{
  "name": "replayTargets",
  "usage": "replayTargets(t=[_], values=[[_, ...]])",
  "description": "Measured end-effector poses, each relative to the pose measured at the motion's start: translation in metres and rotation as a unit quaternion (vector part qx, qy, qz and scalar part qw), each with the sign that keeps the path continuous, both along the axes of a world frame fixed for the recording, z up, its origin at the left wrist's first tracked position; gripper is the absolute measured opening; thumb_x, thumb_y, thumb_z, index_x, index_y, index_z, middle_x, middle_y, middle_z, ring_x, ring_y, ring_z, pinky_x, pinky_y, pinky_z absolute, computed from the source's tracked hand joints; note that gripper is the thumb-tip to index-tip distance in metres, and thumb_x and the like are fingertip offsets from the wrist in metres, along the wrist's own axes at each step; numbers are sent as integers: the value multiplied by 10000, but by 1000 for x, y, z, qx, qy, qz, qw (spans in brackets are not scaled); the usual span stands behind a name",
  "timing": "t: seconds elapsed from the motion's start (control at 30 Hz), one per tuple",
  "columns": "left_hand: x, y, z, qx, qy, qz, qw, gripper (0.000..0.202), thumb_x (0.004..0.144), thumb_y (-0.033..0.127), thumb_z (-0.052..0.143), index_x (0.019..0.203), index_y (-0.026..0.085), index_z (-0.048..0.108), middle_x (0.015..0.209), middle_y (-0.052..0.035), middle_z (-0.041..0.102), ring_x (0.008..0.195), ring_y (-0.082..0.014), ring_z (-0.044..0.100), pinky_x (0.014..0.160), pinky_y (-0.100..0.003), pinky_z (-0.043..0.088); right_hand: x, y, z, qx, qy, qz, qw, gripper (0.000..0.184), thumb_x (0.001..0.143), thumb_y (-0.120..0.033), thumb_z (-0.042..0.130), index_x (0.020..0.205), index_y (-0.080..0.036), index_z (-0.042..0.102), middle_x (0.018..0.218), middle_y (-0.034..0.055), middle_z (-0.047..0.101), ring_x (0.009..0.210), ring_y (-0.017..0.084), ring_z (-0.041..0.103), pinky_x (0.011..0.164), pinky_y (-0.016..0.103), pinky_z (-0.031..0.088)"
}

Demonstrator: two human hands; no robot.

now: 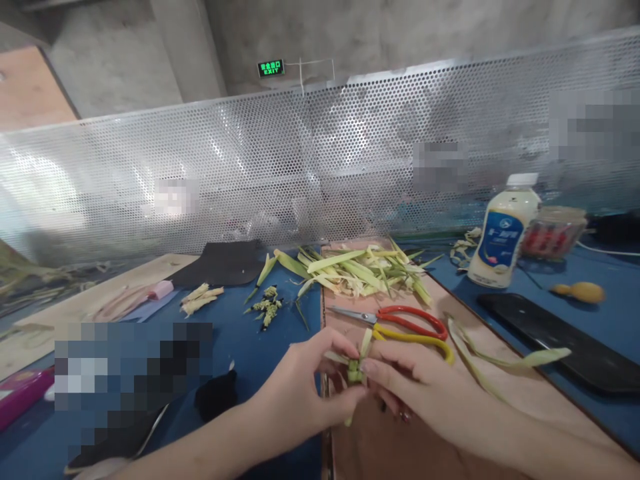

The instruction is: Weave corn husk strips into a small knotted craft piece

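Note:
Between my two hands, above the wooden board, is a small green piece woven from leaf strips, with pale strip ends sticking out above and below. My left hand pinches it from the left with thumb and fingers. From the right, my right hand closes its thumb and fingertips on it; some of those fingers are hidden underneath. Just beyond my hands lie scissors with one red and one yellow handle, blades pointing left. A heap of green and pale leaf strips lies behind them.
On the blue table lie small woven leaf pieces, a black pouch-like thing and a black sheet. To the right are a bottle, a long black case and a small gourd. A perforated metal screen stands behind.

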State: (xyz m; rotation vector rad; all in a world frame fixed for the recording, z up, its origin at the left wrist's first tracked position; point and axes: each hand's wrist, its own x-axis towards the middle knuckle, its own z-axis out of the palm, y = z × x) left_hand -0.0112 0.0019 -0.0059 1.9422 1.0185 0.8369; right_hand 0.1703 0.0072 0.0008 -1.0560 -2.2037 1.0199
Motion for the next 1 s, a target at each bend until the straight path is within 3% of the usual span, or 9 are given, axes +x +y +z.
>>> replayTargets(t=[0.3,0.63,0.77,0.93,1.0], values=[[3,-2,1,-35,-78,9,996,160,730,174,574,847,166,465,698,24,535,614,-76,512,576,-198,411,-1,-1,-5,-61,75,-22,995,444,892,-478,337,584,-172,432,507,-40,451,468,63,416,456,184,316],[6,-3,2,-34,-141,42,988,170,705,155,608,816,172,481,703,30,531,628,-83,532,603,-215,442,0,-4,2,-62,112,-31,991,424,894,-421,352,562,-170,433,450,-48,428,413,55,377,415,179,290],[5,-2,1,-34,-154,37,987,165,707,156,624,821,170,505,727,23,554,683,-93,547,664,-230,458,-1,-2,1,-84,125,-24,988,429,883,-429,369,550,-166,428,460,-45,432,423,51,403,433,168,337],[3,0,4,-28,-166,-3,986,144,718,148,626,846,167,564,944,-38,569,855,-140,571,756,-273,466,-2,2,4,-146,163,-26,975,222,814,-407,511,798,-189,474,563,-48,512,470,82,499,442,189,426],[1,1,3,-22,-171,-21,985,142,713,138,631,842,174,586,1089,-55,508,879,-145,567,775,-292,470,-2,2,3,-143,162,-25,976,298,751,-388,602,948,-203,478,607,-54,525,477,87,517,442,197,444]])
